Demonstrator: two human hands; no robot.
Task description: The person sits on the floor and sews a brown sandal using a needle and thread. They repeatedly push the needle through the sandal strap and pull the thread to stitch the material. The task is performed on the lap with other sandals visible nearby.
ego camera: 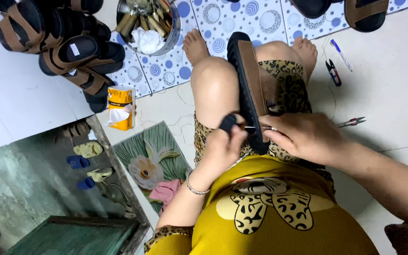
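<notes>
A black-soled sandal with a brown strap [248, 80] rests on edge between my knees. My left hand [223, 147] pinches the black heel end of the sandal near its sole. My right hand [303, 137] holds a thin metal needle [256, 128] that points into the sandal's edge. A bracelet circles my left wrist. I sit on the floor with bare feet on a dotted mat [222, 23].
A pile of finished sandals [62, 47] lies at upper left. A metal bowl [149, 21] holds tools and tissue. A yellow tissue box [120, 107], thread snips [333, 72], a pen [340, 54] and small scissors [352, 122] lie on the floor. A step drops at lower left.
</notes>
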